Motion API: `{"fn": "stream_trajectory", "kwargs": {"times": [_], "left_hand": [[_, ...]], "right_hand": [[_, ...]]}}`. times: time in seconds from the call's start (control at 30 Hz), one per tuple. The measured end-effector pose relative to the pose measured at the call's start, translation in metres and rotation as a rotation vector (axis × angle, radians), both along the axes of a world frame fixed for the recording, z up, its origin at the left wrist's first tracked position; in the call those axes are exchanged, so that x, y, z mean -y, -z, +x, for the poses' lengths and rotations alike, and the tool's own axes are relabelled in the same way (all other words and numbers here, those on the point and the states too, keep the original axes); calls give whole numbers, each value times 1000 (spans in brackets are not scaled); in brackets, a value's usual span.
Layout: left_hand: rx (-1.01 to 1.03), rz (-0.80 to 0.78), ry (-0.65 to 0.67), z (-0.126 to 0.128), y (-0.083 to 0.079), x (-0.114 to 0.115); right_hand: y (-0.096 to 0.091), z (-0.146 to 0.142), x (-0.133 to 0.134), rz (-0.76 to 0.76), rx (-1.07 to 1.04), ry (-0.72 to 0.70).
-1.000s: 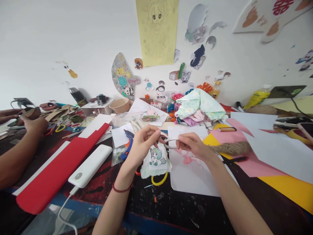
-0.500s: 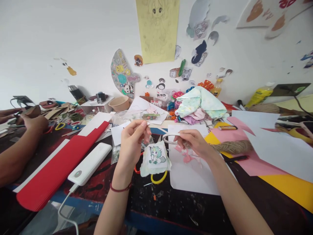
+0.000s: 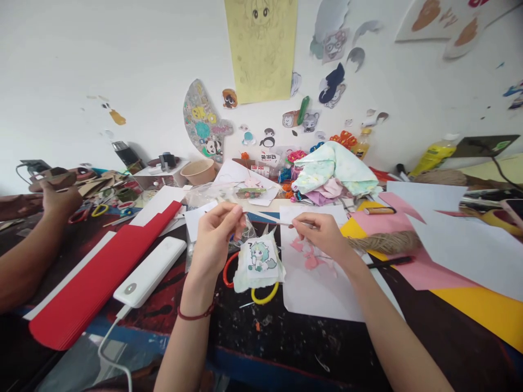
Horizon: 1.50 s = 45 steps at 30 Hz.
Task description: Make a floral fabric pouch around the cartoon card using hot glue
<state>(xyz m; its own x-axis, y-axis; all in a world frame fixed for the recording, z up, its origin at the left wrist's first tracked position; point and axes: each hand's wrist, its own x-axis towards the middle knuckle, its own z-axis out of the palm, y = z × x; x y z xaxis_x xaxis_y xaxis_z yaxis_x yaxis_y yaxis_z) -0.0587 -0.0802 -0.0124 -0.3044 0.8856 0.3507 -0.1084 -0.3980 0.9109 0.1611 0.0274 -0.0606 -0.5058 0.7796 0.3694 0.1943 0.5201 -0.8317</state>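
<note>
Pinching pale band, right grip; left grip closed at other end, hold unclear. Question mark on unicorn card; blue-edged surface below.

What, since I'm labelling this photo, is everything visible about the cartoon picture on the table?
The cartoon picture looks printed on white paper, roughly rectangular and slightly turned: a seated figure with green hair and a tail. It lies face up on a pale-green backing with ragged edges, nothing resting on it.
</note>
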Motion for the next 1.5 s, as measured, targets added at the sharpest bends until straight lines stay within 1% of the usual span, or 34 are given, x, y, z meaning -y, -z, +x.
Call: {"fn": "stream_trajectory", "kwargs": {"times": [0.07,0.17,0.27,0.33,0.4,0.5,0.57,0.6,0.67,0.7,0.73,0.8,0.83,0.87,0.9,0.97,1.07,1.17,1.27,1.37,1.43,1.5], "left_hand": [[-67,-17,21,2,1,2],[-182,-32,13,8,1,4],[-401,-3,-21,19,2,8],[-608,68,-38,30,3,11],[-782,177,-40,42,6,13],[-973,306,-45,59,12,16],[-1076,346,-44,66,15,18],[-1108,352,-22,69,15,20],[-1096,370,25,70,13,21],[-1053,371,19,68,11,22],[-998,365,-23,65,9,21],[-905,323,-183,54,5,17],[-892,288,-254,48,3,13],[-913,249,-293,42,3,8],[-942,209,-292,36,3,3],[-975,135,-203,26,6,-6],[-889,52,-21,21,12,-13],[-770,-17,71,25,15,-11],[-618,-69,144,28,13,-7],[-467,-69,169,27,11,-5],[-440,-53,139,26,12,-3],[-458,-26,101,25,13,-1]], "right_hand": [[4,-4,0,44,19,23],[11,-8,0,115,54,42],[15,-10,0,178,61,58],[16,-11,0,209,47,73],[16,-12,1,229,19,86],[14,-13,2,229,-26,85],[12,-12,3,213,-46,66],[10,-12,5,189,-62,46],[6,-9,7,109,-105,-12],[3,-8,9,59,-124,-47],[1,-6,11,9,-142,-82],[-4,-3,14,-61,-161,-134],[-6,-1,16,-85,-162,-152],[-7,0,17,-103,-164,-171],[-8,1,17,-118,-164,-191],[-9,3,17,-143,-162,-231],[-8,3,16,-162,-179,-275],[-8,4,13,-154,-196,-323],[-6,4,10,-146,-192,-365],[-2,3,6,-170,-238,-383],[0,0,4,-175,-292,-379],[2,-2,3,-167,-353,-344]]}}
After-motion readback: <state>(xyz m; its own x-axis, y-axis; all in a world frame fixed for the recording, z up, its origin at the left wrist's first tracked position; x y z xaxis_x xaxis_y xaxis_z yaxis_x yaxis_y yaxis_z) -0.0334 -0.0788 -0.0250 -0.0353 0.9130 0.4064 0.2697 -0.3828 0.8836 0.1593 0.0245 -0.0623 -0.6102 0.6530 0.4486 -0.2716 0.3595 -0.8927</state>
